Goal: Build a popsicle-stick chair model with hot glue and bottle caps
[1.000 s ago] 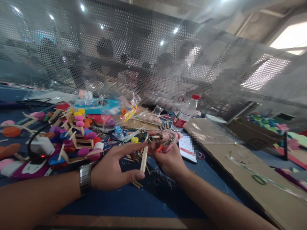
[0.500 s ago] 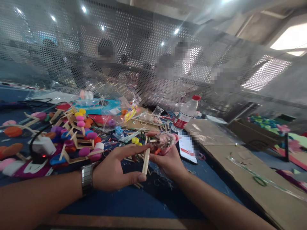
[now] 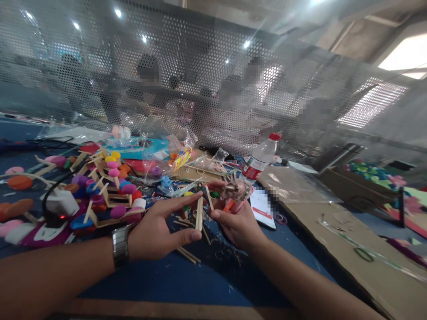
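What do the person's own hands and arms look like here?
The left hand and right hand are both ungloved. A silver-coloured, linked metal band circles the left wrist. The right wrist is bare, and no sleeve shows on the left forearm or right forearm.

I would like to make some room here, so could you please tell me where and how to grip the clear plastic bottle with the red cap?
The bottle is probably best gripped around its rounded upper body, between cap and red label, from the right: it stands on its base, and the right hand, holding a pink tool, crowds its near left side.
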Motion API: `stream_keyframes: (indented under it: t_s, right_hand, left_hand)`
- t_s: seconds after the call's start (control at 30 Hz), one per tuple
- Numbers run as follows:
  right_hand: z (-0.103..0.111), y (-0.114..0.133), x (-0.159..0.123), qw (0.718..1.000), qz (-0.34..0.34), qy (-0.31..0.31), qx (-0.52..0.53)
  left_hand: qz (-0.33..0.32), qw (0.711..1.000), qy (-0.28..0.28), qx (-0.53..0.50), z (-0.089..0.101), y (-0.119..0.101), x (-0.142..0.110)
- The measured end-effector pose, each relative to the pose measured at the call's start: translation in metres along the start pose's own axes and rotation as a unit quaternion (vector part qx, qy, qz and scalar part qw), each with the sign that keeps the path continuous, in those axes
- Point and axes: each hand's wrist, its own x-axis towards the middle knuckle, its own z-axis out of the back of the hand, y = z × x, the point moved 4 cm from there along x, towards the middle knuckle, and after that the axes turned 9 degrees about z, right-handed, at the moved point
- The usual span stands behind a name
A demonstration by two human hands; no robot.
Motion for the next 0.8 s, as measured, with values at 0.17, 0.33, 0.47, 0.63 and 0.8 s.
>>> stream_keyframes:
  t_s: [0.17,0.33,0.47,0.63,0.8]
  right_hand:
    - [-0.0016,0.0023,-0.0017,1.0,0.005,0.014,-0.011]
    - [-0.0013,0.0025,-0.0034,1.0,0.008,0.025,0.006]
    - [-0.0012,0.0011,-0.0043,0.999,0.012,0.031,0.017]
    - [-0.0019,0.0015,-0.0053,0.999,0.008,0.04,0.008]
    - [-0.0039,0.0033,-0.007,0.999,-0.01,0.042,-0.003]
  left_hand:
    - [-0.036,0.999,-0.012,0.003,0.0,-0.0028,0.0025]
    - [-0.052,0.998,-0.02,0.011,0.0011,-0.0045,0.0039]
    - [-0.056,0.998,-0.032,0.018,0.0022,-0.0041,0.0034]
    - [-0.054,0.997,-0.047,0.011,0.0025,-0.0044,0.0035]
    - [-0.063,0.996,-0.052,0.022,0.0028,-0.006,0.004]
